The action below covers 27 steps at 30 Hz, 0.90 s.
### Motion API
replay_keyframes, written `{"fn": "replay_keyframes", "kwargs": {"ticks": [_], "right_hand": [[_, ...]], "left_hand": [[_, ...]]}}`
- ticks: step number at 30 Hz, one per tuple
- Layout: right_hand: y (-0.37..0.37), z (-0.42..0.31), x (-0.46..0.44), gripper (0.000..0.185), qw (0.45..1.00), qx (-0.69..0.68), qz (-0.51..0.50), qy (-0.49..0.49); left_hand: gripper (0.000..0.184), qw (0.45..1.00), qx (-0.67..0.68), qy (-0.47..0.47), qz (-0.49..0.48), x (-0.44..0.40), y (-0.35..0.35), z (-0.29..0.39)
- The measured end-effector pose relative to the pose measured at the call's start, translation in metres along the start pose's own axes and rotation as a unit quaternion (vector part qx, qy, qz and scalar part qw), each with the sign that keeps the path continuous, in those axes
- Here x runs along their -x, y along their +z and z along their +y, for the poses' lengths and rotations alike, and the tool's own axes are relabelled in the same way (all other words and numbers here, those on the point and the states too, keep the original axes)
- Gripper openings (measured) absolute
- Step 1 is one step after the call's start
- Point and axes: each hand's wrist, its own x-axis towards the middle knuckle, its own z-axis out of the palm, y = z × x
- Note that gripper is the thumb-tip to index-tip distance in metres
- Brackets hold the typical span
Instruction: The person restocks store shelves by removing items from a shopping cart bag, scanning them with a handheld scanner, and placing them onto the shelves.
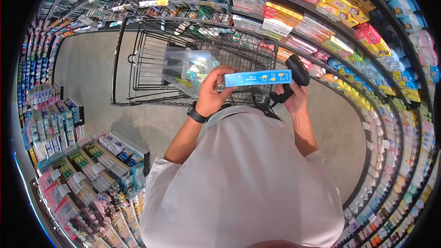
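A long blue box (258, 78) is held level in front of the chest, its printed side facing up. My left hand (214, 91) grips its left end between thumb and fingers, and a black watch is on that wrist. In my right hand (295, 98) is a black handheld scanner (297, 70), its head beside the box's right end. Beyond the hands stands a wire shopping cart (149, 64), with a clear plastic bag (188, 64) of small packages inside it.
Curved shelves (390, 103) of boxes and bottles run along the right. More stocked shelving (161, 11) with price tags lies ahead, behind the cart. A display of packaged goods (87, 165) stands at the lower left. Grey floor (92, 64) shows left of the cart.
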Motion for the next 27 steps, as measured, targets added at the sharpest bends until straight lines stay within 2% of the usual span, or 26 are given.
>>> {"fn": "replay_keyframes", "kwargs": {"ticks": [3, 5, 6, 8, 9, 11, 12, 14, 15, 17, 19, 21, 26, 27], "right_hand": [[0.005, -0.001, 0.001, 0.031, 1.0, 0.003, 0.004, 0.0], [0.007, -0.001, 0.002, 0.029, 1.0, 0.0, 0.01, -0.001], [0.008, -0.002, 0.003, 0.029, 1.0, 0.0, 0.009, 0.0], [0.009, -0.002, 0.004, 0.026, 1.0, 0.016, 0.008, 0.011], [0.01, -0.002, 0.005, 0.026, 1.0, 0.017, 0.008, 0.011], [0.011, 0.001, 0.006, 0.026, 0.998, 0.046, 0.034, 0.014], [0.013, 0.001, 0.005, 0.026, 0.998, 0.046, 0.034, 0.013], [0.017, 0.0, 0.005, 0.024, 0.998, 0.047, 0.044, -0.004], [0.019, -0.002, 0.004, 0.024, 0.998, 0.047, 0.044, -0.005], [0.02, -0.004, 0.003, 0.023, 0.998, 0.048, 0.03, -0.006], [0.02, -0.004, 0.003, 0.022, 0.998, 0.052, 0.038, -0.009], [0.018, -0.002, 0.005, 0.021, 0.997, 0.056, 0.047, -0.01], [0.013, 0.005, 0.004, 0.021, 0.961, 0.257, 0.1, -0.007], [0.013, 0.006, 0.004, 0.021, 0.961, 0.257, 0.1, -0.007]], "left_hand": [[0.044, 0.999, -0.032, -0.004, -0.009, 0.003, -0.004, 0.0], [0.041, 0.993, -0.12, -0.001, -0.006, 0.004, -0.006, 0.0], [0.041, 0.993, -0.12, -0.001, -0.005, 0.003, -0.006, 0.006], [0.04, 0.962, -0.266, 0.054, -0.031, -0.001, -0.003, 0.02], [0.04, 0.962, -0.266, 0.054, -0.031, 0.002, -0.002, 0.017], [0.042, 0.978, -0.206, -0.044, -0.013, 0.011, -0.001, 0.005], [0.042, 0.978, -0.206, -0.043, -0.013, 0.011, -0.002, 0.0], [0.038, 0.982, 0.039, -0.186, 0.001, 0.01, -0.005, -0.008], [0.038, 0.982, 0.039, -0.185, 0.0, 0.008, -0.007, -0.007], [0.036, 0.913, 0.257, -0.315, 0.005, 0.006, -0.011, -0.005], [0.035, 0.902, 0.274, -0.333, 0.023, 0.004, -0.009, 0.0], [0.032, 0.865, 0.332, -0.372, 0.062, 0.008, -0.013, -0.013], [0.029, 0.829, 0.38, -0.399, 0.089, 0.012, -0.014, -0.026], [0.029, 0.825, 0.381, -0.405, 0.096, 0.012, -0.013, -0.027]]}}
